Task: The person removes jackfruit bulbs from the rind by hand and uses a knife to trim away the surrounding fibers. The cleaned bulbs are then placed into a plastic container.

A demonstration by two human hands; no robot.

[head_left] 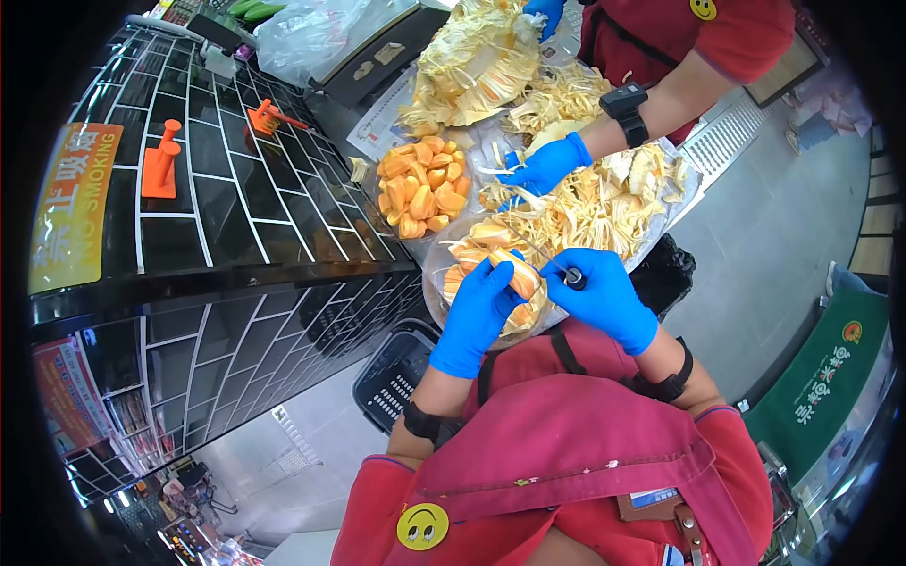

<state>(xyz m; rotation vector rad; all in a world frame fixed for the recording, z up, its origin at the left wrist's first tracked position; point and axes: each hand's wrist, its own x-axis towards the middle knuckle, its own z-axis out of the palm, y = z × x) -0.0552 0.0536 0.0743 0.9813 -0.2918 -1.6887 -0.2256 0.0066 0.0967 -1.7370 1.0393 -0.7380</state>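
Observation:
Both my hands wear blue gloves. My left hand is closed around an orange jackfruit pod above a clear bowl. In my right hand is a knife with a black handle, its thin blade pointing toward the pod. Below, the clear bowl holds several more jackfruit pieces with pale strands. Left of it, a heap of cleaned orange pods is piled up.
A co-worker's gloved hand is among pale jackfruit strands. A large cut jackfruit section lies at the back. A black basket stands below left, a black bag at right. A tiled wall borders the left.

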